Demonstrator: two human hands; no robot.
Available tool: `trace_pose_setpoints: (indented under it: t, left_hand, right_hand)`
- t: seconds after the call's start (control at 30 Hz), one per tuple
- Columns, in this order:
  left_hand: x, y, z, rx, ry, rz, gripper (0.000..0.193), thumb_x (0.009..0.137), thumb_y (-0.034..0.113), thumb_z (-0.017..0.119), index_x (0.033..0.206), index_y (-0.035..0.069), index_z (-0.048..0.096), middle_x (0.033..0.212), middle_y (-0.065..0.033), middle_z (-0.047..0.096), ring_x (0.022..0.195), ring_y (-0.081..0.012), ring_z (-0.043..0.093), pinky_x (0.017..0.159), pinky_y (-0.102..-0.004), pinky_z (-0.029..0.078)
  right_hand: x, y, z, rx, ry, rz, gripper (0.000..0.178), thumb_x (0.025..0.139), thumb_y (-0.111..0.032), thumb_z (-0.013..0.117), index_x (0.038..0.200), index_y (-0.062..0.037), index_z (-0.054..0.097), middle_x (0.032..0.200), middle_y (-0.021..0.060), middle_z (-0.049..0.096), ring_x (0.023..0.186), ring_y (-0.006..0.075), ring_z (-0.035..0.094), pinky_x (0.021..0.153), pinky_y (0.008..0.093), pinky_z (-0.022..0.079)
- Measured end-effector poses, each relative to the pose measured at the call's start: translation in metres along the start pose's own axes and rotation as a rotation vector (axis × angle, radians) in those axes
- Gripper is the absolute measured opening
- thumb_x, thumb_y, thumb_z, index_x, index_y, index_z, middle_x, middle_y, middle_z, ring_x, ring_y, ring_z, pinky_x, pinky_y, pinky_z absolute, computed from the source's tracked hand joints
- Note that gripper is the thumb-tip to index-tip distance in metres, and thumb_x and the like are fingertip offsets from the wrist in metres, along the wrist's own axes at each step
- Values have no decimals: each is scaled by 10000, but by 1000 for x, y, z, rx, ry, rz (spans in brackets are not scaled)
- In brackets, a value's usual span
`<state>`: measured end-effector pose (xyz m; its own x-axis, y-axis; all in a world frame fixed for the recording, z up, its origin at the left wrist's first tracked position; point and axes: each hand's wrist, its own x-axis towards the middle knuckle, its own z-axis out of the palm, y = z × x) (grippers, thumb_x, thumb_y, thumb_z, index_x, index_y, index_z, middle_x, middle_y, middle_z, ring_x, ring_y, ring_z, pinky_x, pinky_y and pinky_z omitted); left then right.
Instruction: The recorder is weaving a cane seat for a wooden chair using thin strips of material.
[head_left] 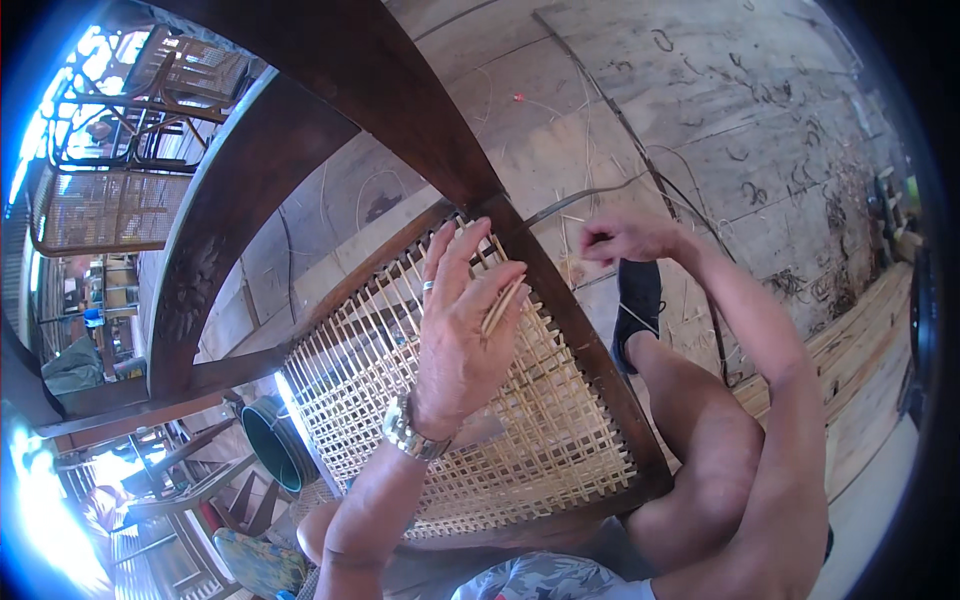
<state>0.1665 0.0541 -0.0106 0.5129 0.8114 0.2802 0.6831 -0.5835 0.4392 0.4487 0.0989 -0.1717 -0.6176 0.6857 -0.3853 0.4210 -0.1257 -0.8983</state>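
Observation:
A dark wooden chair frame lies tilted before me, its seat opening filled with pale woven cane. The weave is dense at the near end and shows mostly single strands toward the far corner. My left hand rests on that far part, fingertips at the far rail near the corner. Several short pale pegs are tucked between its thumb and palm. Off the frame's right side, above my shoe, my right hand is closed, fingers curled. Whatever it grips is too small to make out.
A curved dark chair part rises at the left. Beyond it stand cane-backed chairs. A green bucket sits beside the frame's left edge. My shoe is on the plank floor, with cane scraps and a dark cable nearby.

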Motion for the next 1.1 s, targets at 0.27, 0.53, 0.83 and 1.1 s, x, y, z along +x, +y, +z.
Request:
trace_pose_setpoints:
  t: [0.27,0.53,0.83,1.1]
  left_hand:
    - [0,-29,-21,-172,106,-130,188,880,98,733,1058,46,697,1269,-131,637,1150,-303,628,953,-396,498]
    - [25,-129,-64,303,-143,-437,566,1033,524,439,1093,20,688,1013,-220,695,885,-342,677,810,-427,502]
    - [28,-123,-59,168,-208,-649,703,969,681,377,1004,76,733,926,-247,699,955,-460,645,839,-522,478]
    - [14,-178,-50,306,-196,-545,887,941,768,303,1054,-6,721,1018,-314,681,1026,-496,629,885,-538,477]
  right_hand:
    - [-5,-69,32,-30,140,-182,349,911,-150,655,1248,-72,614,1141,136,684,980,222,646,843,336,534]
    - [5,-51,31,57,109,-259,182,983,-147,616,1119,-27,635,872,21,661,765,130,611,703,316,521]
    - [4,-50,46,-39,298,-371,220,1013,-236,586,1014,-20,630,904,84,665,828,163,629,769,320,499]
    - [-196,-69,6,-185,428,64,238,970,-285,634,958,-53,688,776,48,636,762,109,581,696,331,484]
